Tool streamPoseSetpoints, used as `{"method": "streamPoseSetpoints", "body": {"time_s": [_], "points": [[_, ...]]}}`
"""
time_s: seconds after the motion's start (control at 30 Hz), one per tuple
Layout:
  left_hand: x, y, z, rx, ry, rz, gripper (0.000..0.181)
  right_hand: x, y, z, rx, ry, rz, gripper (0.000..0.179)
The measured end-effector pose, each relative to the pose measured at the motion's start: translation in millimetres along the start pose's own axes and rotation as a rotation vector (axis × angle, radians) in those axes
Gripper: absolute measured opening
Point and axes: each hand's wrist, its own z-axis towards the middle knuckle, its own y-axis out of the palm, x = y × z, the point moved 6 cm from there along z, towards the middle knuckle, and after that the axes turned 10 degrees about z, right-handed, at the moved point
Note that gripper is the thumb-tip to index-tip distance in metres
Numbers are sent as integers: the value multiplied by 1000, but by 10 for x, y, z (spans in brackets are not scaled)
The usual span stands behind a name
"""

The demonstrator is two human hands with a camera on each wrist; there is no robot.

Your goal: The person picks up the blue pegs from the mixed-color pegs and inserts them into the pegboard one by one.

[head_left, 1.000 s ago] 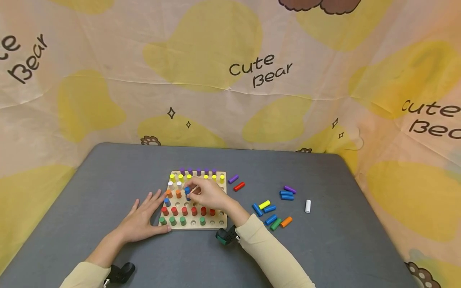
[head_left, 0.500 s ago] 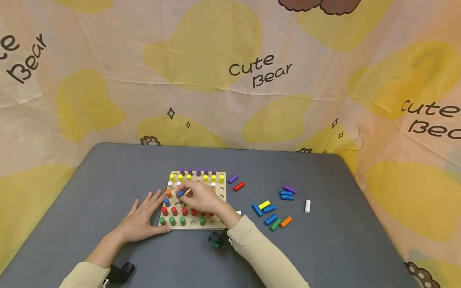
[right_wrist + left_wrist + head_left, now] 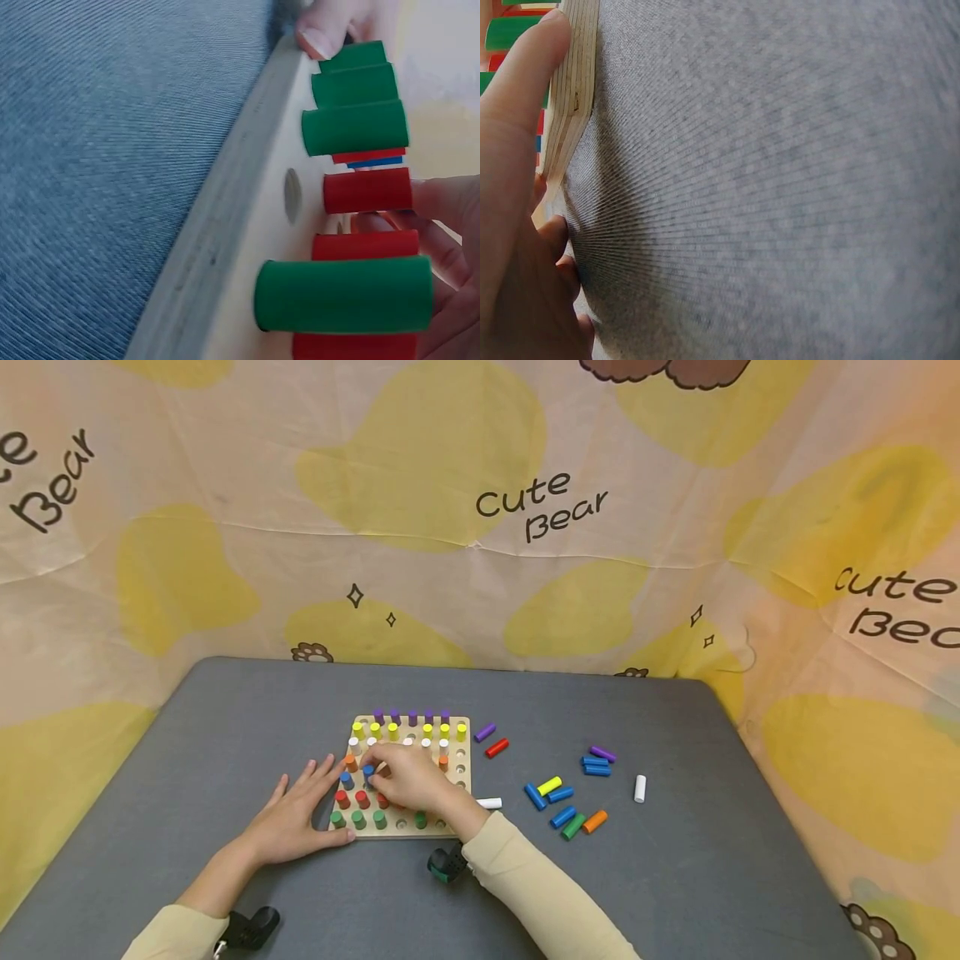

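A wooden pegboard (image 3: 382, 835) on the table holds rows of upright purple, yellow, white, orange, blue, red and green pegs. My left hand (image 3: 296, 818) lies at the board's left side with fingers spread, the thumb on its front corner. In the left wrist view the thumb (image 3: 525, 82) touches the board's wooden edge (image 3: 577, 67). My right hand (image 3: 412, 777) pinches a blue peg (image 3: 368, 774) upright over the board, beside the blue peg (image 3: 347, 781) standing at the left end of that row. Green pegs (image 3: 345, 296) partly hide the right fingers in the right wrist view.
Right of the board lie loose pegs: a purple (image 3: 485, 732), a red (image 3: 497, 747), a white one (image 3: 490, 803) near the right wrist, and a mixed group with several blue pegs (image 3: 563, 817). Another white peg (image 3: 640, 789) lies farther right. A printed cloth (image 3: 480, 610) hangs behind the table.
My right hand has moved left and slightly toward me with the blue peg, from mid-board to beside the leftmost blue peg. The left hand has stayed in place.
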Motion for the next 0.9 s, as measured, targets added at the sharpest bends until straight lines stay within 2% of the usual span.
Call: {"method": "streamPoseSetpoints", "body": {"time_s": [0.17,0.53,0.9], "points": [[-3,0,-2,-3,-1,-6,103,-34,15,-1,11,-30,-60,17],[7,-6,-3,-6,-7,-8,103,-23,38,-2,28,-8,-80,18],[2,-7,1,-16,-13,-7,103,-53,26,0,33,-49,-124,17]]}}
